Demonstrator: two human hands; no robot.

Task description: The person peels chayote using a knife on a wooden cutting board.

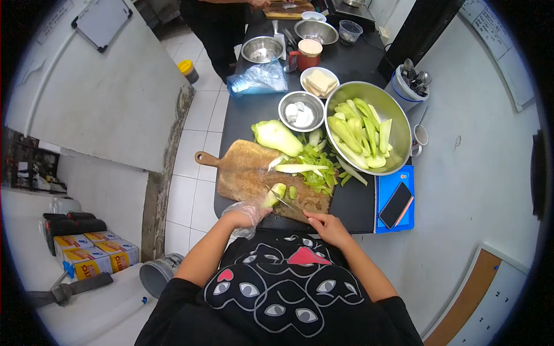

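Observation:
My left hand (248, 214), in a clear plastic glove, grips a pale green vegetable piece (277, 193) on the wooden cutting board (234, 179). Closed around a knife handle, my right hand (329, 228) holds the knife (290, 205) with its blade at that piece. Small cut green bits (292, 192) lie right beside the blade. Farther back on the board are a long pale slice (300, 168) and a heap of green peelings (320, 173). A large peeled pale green vegetable (277, 138) rests at the board's far edge.
A big steel bowl (404, 124) of cut green wedges stands at the right. Behind the board are a small steel bowl (301, 101), a bowl of pale slabs (320, 82), a red mug (307, 57) and a plastic bag (259, 79). A phone (396, 205) lies on a blue folder (384, 222). Another person (216, 34) stands at the far end.

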